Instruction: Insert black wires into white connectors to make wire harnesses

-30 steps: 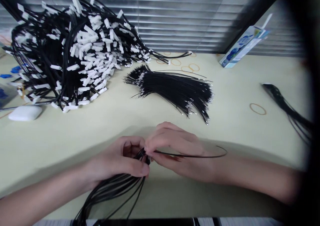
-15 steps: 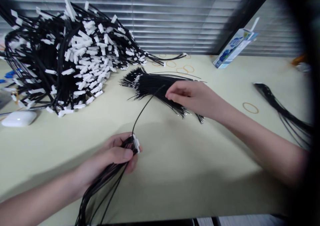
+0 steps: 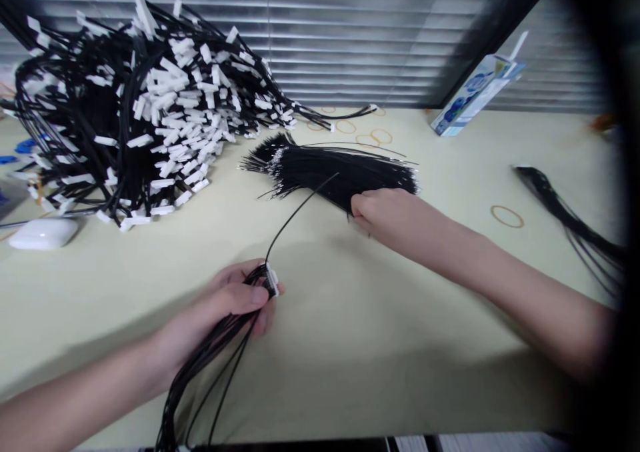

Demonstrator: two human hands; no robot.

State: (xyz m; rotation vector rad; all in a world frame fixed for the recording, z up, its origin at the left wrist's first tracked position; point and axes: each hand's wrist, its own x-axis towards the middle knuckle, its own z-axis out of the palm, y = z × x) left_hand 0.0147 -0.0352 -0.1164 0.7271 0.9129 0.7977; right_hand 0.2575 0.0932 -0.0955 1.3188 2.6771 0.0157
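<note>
My left hand (image 3: 245, 300) is closed around a wire harness (image 3: 220, 335), thumb pressed on the black wires just behind their white connector (image 3: 271, 280). One single wire (image 3: 295, 213) rises from the connector's far end and curves toward the middle of the table. The other wires hang down past my wrist to the table's front edge. At the near right end of a bundle of loose black wires (image 3: 330, 169) is my right hand (image 3: 385, 211), fingers curled in. Its fingertips are hidden, so what they pinch, if anything, does not show.
A big heap of black cables with white connectors (image 3: 175, 119) fills the back left. A white earbud case (image 3: 44, 233) lies before it. A blue-and-white carton (image 3: 475, 95) stands at the back. Rubber bands (image 3: 507, 216) and another dark wire bunch (image 3: 560, 215) lie right.
My right hand has moved down and slightly right, from above the loose wires to their near end, and its fingers have curled in. My left hand still holds the harness, nearly unmoved.
</note>
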